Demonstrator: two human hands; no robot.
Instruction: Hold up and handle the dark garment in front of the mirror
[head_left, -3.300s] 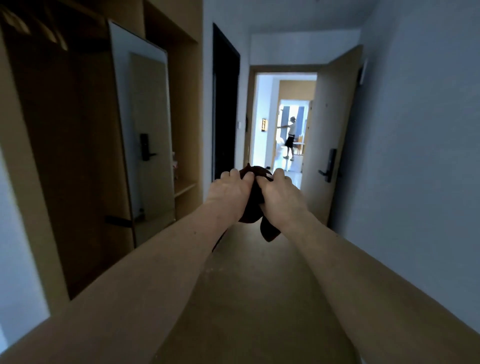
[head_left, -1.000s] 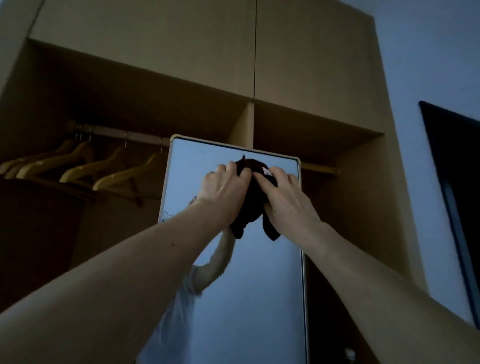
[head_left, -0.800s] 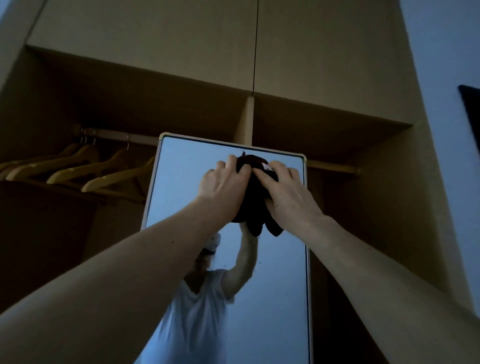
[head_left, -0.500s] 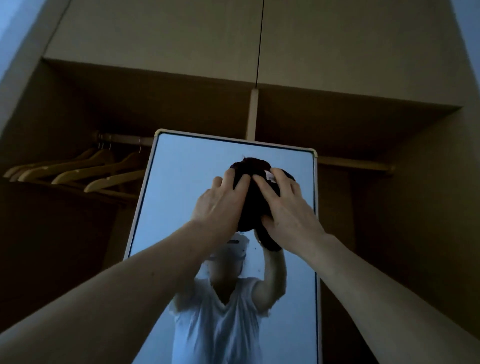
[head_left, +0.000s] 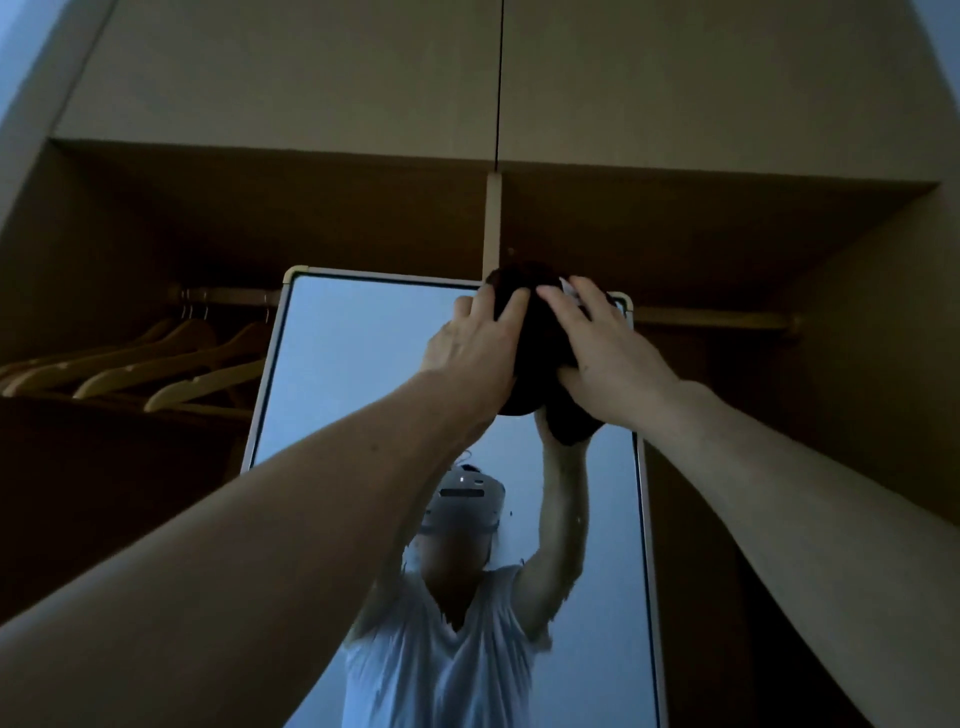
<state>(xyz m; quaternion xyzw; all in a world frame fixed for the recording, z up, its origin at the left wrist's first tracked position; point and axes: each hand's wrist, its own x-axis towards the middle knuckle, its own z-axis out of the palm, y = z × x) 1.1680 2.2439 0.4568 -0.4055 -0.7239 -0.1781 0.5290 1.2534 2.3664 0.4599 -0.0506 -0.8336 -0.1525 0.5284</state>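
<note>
A dark bunched cloth (head_left: 540, 338) sits against the upper right corner of a tall white-framed mirror (head_left: 332, 374). My left hand (head_left: 475, 353) presses on the cloth's left side with its fingers laid over it. My right hand (head_left: 608, 353) covers the cloth's right side, thumb under it, near a small white tag. Both arms reach up and forward. The mirror shows a person in a light shirt with raised arms.
The mirror leans in an open wooden wardrobe (head_left: 675, 223). A rail with several wooden hangers (head_left: 171, 364) runs on the left; another rail (head_left: 717, 319) is on the right. Closed cabinet doors (head_left: 311, 73) sit above. The light is dim.
I turned from the hallway to the wardrobe mirror. Over the last second both hands carried the cloth up and right to the mirror's top right corner.
</note>
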